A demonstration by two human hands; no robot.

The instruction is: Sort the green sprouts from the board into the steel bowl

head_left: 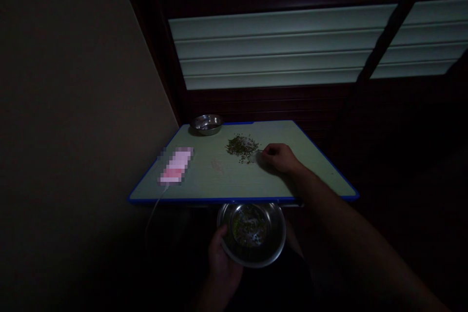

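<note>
Left hand (223,261) grasps one steel bowl (252,234) below the bench (204,185); right hand (280,157) (grip loosely curled, contents unclear) touches one seed pile (240,147); a second bowl (207,124) stands behind.

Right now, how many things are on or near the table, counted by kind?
Metal bowls: 2, one at the table's far edge, one in the left hand
Piles of small green seeds: 1
Phones: 1
Total: 4

Bare forearms, apparently sleeveless, ringless hands

Tabletop (292,165) bare right of seed pile (239,147); phone (176,165), small bowl (207,124) block left.
</note>
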